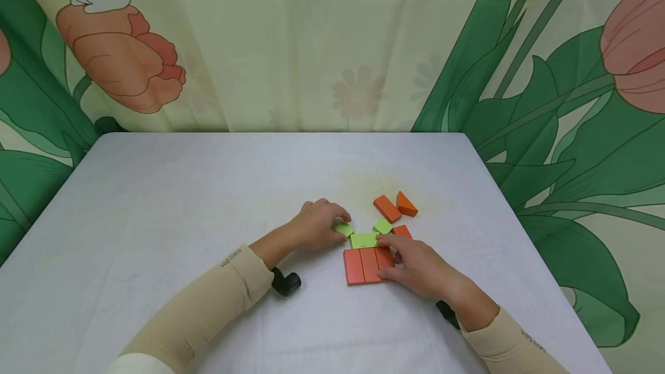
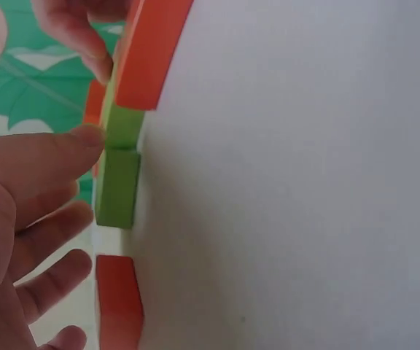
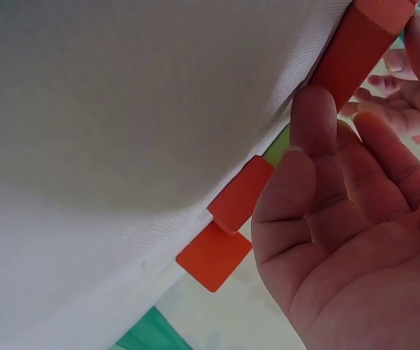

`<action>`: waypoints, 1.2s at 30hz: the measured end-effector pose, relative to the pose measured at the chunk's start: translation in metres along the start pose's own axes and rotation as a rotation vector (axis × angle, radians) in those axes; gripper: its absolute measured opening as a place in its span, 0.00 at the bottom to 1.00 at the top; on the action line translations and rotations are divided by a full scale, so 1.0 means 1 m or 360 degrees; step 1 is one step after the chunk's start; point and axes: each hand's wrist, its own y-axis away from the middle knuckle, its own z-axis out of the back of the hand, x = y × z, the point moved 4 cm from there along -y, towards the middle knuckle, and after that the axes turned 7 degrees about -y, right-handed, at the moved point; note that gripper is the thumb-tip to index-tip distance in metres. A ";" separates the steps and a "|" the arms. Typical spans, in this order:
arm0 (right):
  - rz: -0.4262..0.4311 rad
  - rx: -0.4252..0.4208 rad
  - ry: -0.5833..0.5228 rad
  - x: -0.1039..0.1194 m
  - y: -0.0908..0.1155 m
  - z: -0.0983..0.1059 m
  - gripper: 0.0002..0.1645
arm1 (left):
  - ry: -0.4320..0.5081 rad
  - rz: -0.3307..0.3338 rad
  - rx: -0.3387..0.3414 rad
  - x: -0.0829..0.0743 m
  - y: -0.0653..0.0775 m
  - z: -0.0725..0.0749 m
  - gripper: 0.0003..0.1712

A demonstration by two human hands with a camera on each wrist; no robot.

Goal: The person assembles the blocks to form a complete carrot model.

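Three smooth, matte orange-red rectangular blocks (image 1: 355, 266) form a tidy row on the bench (image 1: 156, 218), whose white cloth shows a fine weave. The right hand (image 1: 422, 267) has its grip clamped end to end on the row's right-hand block. Just beyond the row lies a green rectangular block (image 1: 363, 240); past the row's far left corner, the left hand (image 1: 318, 223) pinches a small angular green block (image 1: 343, 229). Beyond the row's right end sits an orange triangular wedge (image 1: 406, 205).

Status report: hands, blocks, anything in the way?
Left hand pinching leftmost green block. Right hand gripping right-end red block of front three. Orange wedge beyond, clear of both hands.
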 end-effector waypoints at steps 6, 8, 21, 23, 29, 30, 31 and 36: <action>0.0053 -0.0029 0.0025 0.001 0.001 -0.001 0.38 | -0.0072 0.0019 -0.0088 -0.011 0.017 -0.001 0.26; 0.0076 -0.0044 0.0033 0.000 0.001 -0.001 0.40 | -0.0128 0.0017 -0.0122 -0.016 0.024 -0.003 0.27; 0.0136 0.0013 0.0083 -0.006 0.000 -0.002 0.43 | -0.0371 -0.0080 -0.0056 -0.032 0.049 -0.020 0.42; 0.0136 0.0024 0.0086 -0.006 -0.001 -0.002 0.43 | -0.0374 -0.0080 -0.0057 -0.032 0.049 -0.021 0.43; 0.0143 0.0046 0.0123 -0.007 -0.001 -0.002 0.42 | -0.0377 -0.0100 -0.0062 -0.031 0.049 -0.023 0.44; 0.0144 0.0052 0.0133 -0.007 -0.002 -0.002 0.42 | -0.0375 -0.0102 -0.0061 -0.032 0.050 -0.023 0.44; 0.0144 0.0060 0.0140 -0.007 -0.002 -0.001 0.42 | -0.0372 -0.0102 -0.0060 -0.032 0.050 -0.023 0.44; 0.0100 0.0128 0.0132 -0.007 -0.002 0.003 0.44 | -0.0370 -0.0104 -0.0067 -0.033 0.050 -0.023 0.44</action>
